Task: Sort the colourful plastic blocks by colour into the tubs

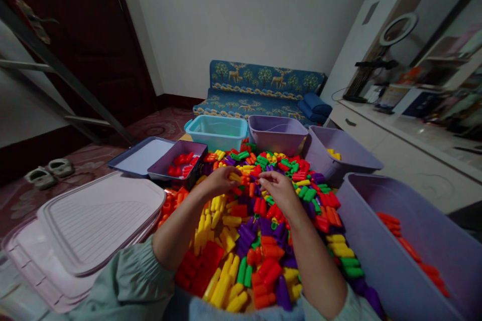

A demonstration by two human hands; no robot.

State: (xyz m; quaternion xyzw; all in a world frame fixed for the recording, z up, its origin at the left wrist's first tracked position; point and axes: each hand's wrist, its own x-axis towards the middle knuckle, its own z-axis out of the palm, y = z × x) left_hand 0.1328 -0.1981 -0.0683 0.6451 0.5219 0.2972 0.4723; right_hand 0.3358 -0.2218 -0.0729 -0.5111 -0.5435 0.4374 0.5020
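Heaped in front of me are plastic tube-shaped building pieces (246,233) in red, orange, yellow, green and purple. Over the middle of the heap, my left hand (222,180) has its fingers curled around a yellow tube-shaped piece (235,177), partly hidden by them. A short gap to the right, my right hand (280,188) is closed with thumb and fingertips together, just above orange and purple pieces. Whatever those fingertips may hold is too small to make out.
Along the back stand a turquoise bin (218,139) and a purple bin (276,146). More purple bins, one with yellow pieces and one with orange pieces (414,256), line the right. A small box (201,153) with red pieces and pale lids (101,220) lie left.
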